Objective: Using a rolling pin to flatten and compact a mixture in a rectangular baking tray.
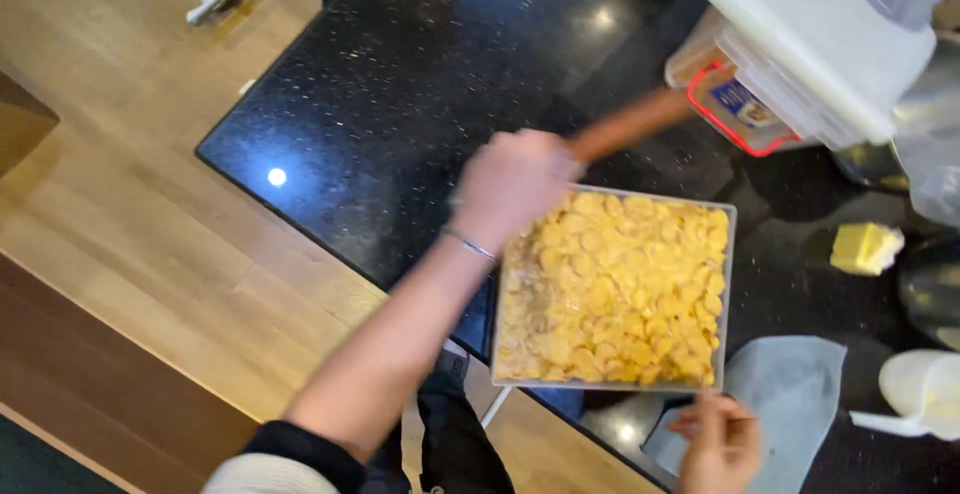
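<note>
Full square clear-plastic tray of yellow flakes [612, 289] looks heavy, flexible: right hand [715, 444] fingers pinch near rim, left hand [512, 184] fingers clamp wooden handle [630, 126]

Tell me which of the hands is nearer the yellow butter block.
Right. The right hand is below and left of the butter block; the left hand is beyond the dish, far left.

Left hand [515, 182] fisted, arm outstretched; right hand [718, 442] low, fingers curled.
</note>
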